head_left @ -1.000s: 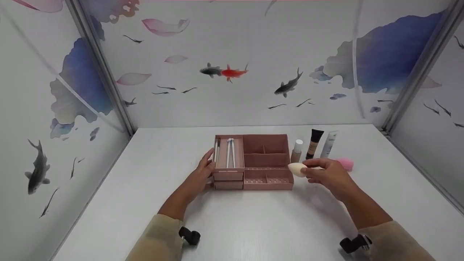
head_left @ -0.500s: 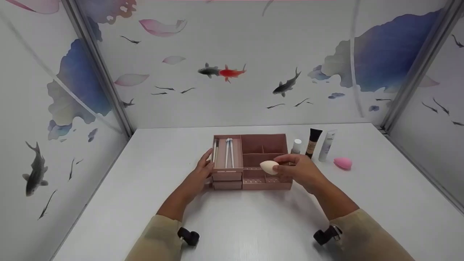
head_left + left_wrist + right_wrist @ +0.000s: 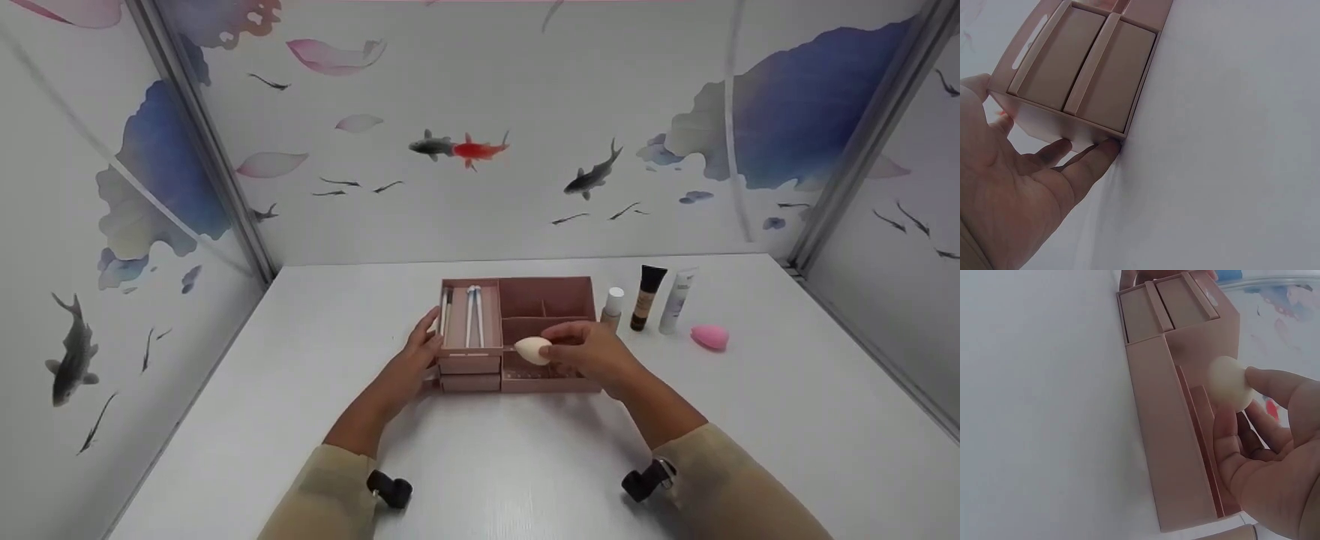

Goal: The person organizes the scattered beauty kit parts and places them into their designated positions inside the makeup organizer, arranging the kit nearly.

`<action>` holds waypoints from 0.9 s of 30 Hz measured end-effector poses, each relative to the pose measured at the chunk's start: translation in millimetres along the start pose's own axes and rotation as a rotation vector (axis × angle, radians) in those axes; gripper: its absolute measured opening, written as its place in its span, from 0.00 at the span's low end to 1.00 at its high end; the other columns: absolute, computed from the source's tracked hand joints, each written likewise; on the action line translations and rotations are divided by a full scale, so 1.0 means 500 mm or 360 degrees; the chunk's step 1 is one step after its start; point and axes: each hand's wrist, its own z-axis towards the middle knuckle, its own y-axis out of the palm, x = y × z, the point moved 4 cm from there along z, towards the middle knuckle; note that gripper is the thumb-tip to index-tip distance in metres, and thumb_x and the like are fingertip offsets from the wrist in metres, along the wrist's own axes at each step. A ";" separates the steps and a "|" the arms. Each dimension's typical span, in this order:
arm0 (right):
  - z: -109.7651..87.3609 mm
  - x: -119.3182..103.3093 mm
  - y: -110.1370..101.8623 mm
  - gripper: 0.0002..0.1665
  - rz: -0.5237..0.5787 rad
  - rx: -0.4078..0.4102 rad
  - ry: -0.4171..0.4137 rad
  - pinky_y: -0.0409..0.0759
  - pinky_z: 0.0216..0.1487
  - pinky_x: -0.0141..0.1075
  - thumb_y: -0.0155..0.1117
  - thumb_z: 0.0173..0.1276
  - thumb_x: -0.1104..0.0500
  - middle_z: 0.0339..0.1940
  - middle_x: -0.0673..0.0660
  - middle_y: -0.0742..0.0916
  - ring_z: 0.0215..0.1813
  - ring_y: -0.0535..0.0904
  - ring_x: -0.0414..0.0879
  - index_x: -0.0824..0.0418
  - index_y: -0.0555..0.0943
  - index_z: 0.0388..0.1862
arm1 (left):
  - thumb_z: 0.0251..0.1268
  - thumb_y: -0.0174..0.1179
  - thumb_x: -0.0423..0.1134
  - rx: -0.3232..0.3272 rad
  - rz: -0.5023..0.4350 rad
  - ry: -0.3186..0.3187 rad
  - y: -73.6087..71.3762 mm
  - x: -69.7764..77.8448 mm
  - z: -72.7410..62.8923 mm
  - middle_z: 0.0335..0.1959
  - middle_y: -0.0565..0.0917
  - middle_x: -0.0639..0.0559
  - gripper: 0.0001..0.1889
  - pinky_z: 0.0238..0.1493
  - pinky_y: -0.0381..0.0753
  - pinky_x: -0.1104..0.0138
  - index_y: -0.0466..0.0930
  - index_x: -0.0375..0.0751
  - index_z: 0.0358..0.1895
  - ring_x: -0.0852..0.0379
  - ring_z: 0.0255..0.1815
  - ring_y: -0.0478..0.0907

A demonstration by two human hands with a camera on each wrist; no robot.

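Observation:
A pink makeup organizer (image 3: 551,386) stands on the white table, with two drawers on its left side and compartments on its right. My left hand (image 3: 409,360) rests its fingertips against the organizer's left side wall; in the left wrist view those fingers (image 3: 1092,166) are spread along that wall near its lower edge. A cream makeup sponge (image 3: 532,350) is pinched between the thumb and fingers of my right hand (image 3: 592,352), above the front right compartments. In the right wrist view the sponge (image 3: 1229,382) hangs beside the drawer unit's wall, and my right hand hides part of the compartments.
White sticks (image 3: 475,319) and a brush (image 3: 446,315) lie in the organizer's top left tray. Right of it stand a white-capped bottle (image 3: 613,306), a black-capped tube (image 3: 646,296) and a white tube (image 3: 676,304). A pink makeup sponge (image 3: 709,337) lies farther right.
My right hand has carried the cream sponge leftward from beside the bottle to over the organizer's front compartments, slowing at the end. My left hand has kept its place at the organizer's side.

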 end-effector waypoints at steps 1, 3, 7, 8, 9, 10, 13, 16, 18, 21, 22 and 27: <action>0.001 0.003 0.002 0.21 -0.0018 0.0000 -0.0003 0.89 0.50 0.39 0.79 0.69 0.55 0.59 0.60 0.89 0.49 0.89 0.49 0.57 0.88 0.59 | 0.83 0.43 0.69 0.0004 0.0000 -0.0003 0.000 0.001 0.000 0.90 0.49 0.45 0.31 0.81 0.60 0.31 0.44 0.91 0.82 0.31 0.88 0.56; 0.002 0.009 0.005 0.20 -0.0051 0.0008 -0.0001 0.89 0.50 0.38 0.79 0.68 0.55 0.58 0.60 0.90 0.49 0.89 0.48 0.57 0.89 0.58 | 0.83 0.43 0.69 0.0007 0.0004 -0.0002 0.001 0.001 -0.001 0.90 0.50 0.46 0.31 0.81 0.60 0.31 0.44 0.91 0.82 0.31 0.88 0.56; 0.003 0.016 0.013 0.19 -0.0127 0.0027 -0.0016 0.89 0.51 0.37 0.80 0.68 0.55 0.58 0.58 0.89 0.52 0.87 0.49 0.56 0.90 0.56 | 0.83 0.43 0.70 0.0008 0.0017 -0.0005 0.002 0.000 0.000 0.90 0.50 0.46 0.31 0.81 0.60 0.31 0.43 0.92 0.82 0.31 0.88 0.56; 0.003 0.017 0.014 0.18 -0.0145 0.0034 -0.0021 0.88 0.51 0.37 0.80 0.68 0.55 0.58 0.58 0.89 0.53 0.86 0.49 0.55 0.90 0.55 | 0.83 0.42 0.70 0.0008 0.0015 -0.0002 0.003 0.000 0.000 0.90 0.50 0.46 0.31 0.81 0.61 0.31 0.43 0.92 0.82 0.31 0.88 0.56; 0.003 0.018 0.016 0.17 -0.0166 0.0035 -0.0033 0.88 0.52 0.37 0.80 0.68 0.55 0.58 0.57 0.89 0.55 0.86 0.50 0.54 0.90 0.55 | 0.83 0.42 0.70 0.0008 0.0014 0.0000 0.003 0.000 0.000 0.90 0.50 0.46 0.31 0.80 0.61 0.31 0.43 0.92 0.82 0.31 0.88 0.55; 0.003 0.019 0.017 0.17 -0.0186 0.0037 -0.0046 0.87 0.53 0.37 0.80 0.68 0.55 0.58 0.57 0.89 0.56 0.85 0.50 0.54 0.90 0.55 | 0.83 0.43 0.70 0.0008 0.0010 0.0002 0.002 0.001 -0.001 0.90 0.50 0.46 0.31 0.80 0.61 0.31 0.44 0.92 0.82 0.31 0.88 0.55; 0.004 0.021 0.021 0.15 -0.0211 0.0039 -0.0083 0.85 0.54 0.36 0.79 0.69 0.55 0.57 0.56 0.89 0.57 0.83 0.50 0.53 0.91 0.54 | 0.83 0.42 0.69 0.0007 0.0020 0.0020 0.002 0.002 -0.001 0.90 0.50 0.46 0.31 0.81 0.59 0.30 0.43 0.92 0.82 0.31 0.88 0.56; 0.005 0.025 0.023 0.14 -0.0181 0.0018 -0.0094 0.86 0.53 0.36 0.77 0.70 0.57 0.54 0.56 0.90 0.55 0.85 0.50 0.53 0.91 0.53 | 0.84 0.42 0.69 0.0003 0.0035 0.0027 0.001 0.002 -0.003 0.90 0.50 0.46 0.31 0.82 0.56 0.29 0.43 0.91 0.82 0.32 0.88 0.57; 0.006 0.026 0.023 0.12 -0.0173 0.0015 -0.0099 0.86 0.52 0.35 0.76 0.71 0.58 0.52 0.55 0.91 0.52 0.86 0.49 0.53 0.91 0.53 | 0.83 0.43 0.69 0.0004 0.0039 0.0021 0.000 0.002 -0.003 0.90 0.50 0.46 0.31 0.82 0.55 0.29 0.43 0.92 0.82 0.32 0.87 0.57; 0.006 0.026 0.022 0.12 -0.0174 0.0014 -0.0097 0.87 0.51 0.35 0.73 0.73 0.59 0.50 0.55 0.91 0.51 0.87 0.48 0.54 0.91 0.53 | 0.83 0.42 0.69 0.0006 0.0045 0.0026 -0.001 0.002 -0.003 0.90 0.50 0.45 0.31 0.81 0.57 0.29 0.43 0.93 0.82 0.31 0.87 0.57; 0.007 0.026 0.021 0.11 -0.0180 0.0019 -0.0095 0.87 0.51 0.34 0.73 0.73 0.60 0.50 0.55 0.91 0.51 0.86 0.47 0.54 0.91 0.53 | 0.83 0.42 0.70 0.0007 0.0046 0.0024 -0.001 0.002 -0.002 0.90 0.50 0.46 0.30 0.82 0.57 0.29 0.44 0.93 0.81 0.31 0.87 0.58; 0.007 0.024 0.019 0.11 -0.0202 0.0027 -0.0086 0.87 0.51 0.35 0.73 0.74 0.59 0.51 0.55 0.91 0.51 0.86 0.48 0.54 0.91 0.54 | 0.83 0.42 0.70 -0.0003 0.0060 0.0041 -0.002 0.001 -0.002 0.90 0.50 0.45 0.31 0.81 0.58 0.30 0.43 0.92 0.82 0.30 0.87 0.57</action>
